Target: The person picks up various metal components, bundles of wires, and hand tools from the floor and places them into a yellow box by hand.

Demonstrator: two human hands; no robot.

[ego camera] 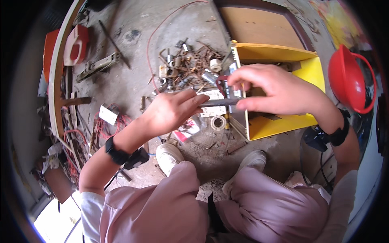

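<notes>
Left of centre, my left hand [170, 112] grips one end of a dark metal rod [220, 102], which points right. My right hand [273, 88] is at the rod's other end, its thumb beside the tip and its fingers curled above, near a dark red strap [219, 85]. Whether this hand grips the rod or the strap cannot be told. Beneath the rod a white plate with holes [212, 113] lies on the floor. A pile of rusty nails and metal fittings [194, 63] spreads beyond my hands. The yellow open box [273, 129] stands under my right hand and forearm.
A roll of tape [218, 122] and a red and white plastic packet [186, 130] lie before my shoes. At the right stands a red plastic helmet-shaped container [346, 80]. Red wire [117, 126], a white box [108, 114] and a pinkish-red jug [76, 45] are at the left.
</notes>
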